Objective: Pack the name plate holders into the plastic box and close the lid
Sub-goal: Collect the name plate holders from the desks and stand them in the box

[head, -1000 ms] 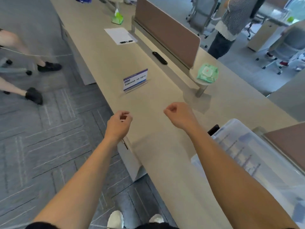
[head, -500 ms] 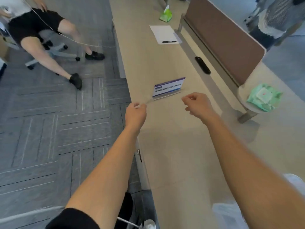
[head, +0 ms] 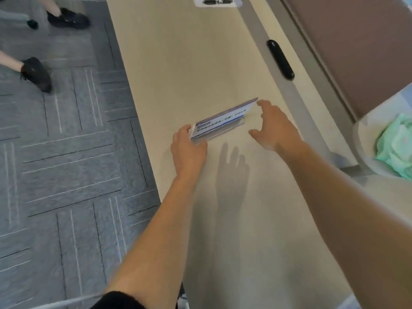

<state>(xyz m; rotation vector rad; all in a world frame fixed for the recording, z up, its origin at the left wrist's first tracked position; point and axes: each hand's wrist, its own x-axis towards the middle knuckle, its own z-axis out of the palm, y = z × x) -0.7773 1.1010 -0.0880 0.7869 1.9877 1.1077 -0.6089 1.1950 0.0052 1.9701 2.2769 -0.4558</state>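
Note:
A clear acrylic name plate holder (head: 223, 118) with a blue and white card stands on the beige desk (head: 182, 63), tilted back. My left hand (head: 188, 147) touches its left end, with thumb and fingers pinching that edge. My right hand (head: 273, 126) hovers at its right end with fingers spread, just short of touching it. The plastic box is out of view.
A black oblong device (head: 280, 59) lies on the grey strip along the brown divider panel (head: 347, 47). A green tissue pack (head: 396, 146) sits on a round stand at right. A paper with a pen (head: 217, 1) lies far ahead. A person's shoes (head: 36, 73) rest on the carpet, left.
The view has moved forward along the desk to the name plate holder. Both hands went from loose fists to reaching its ends; the left now touches it. The box has left the view.

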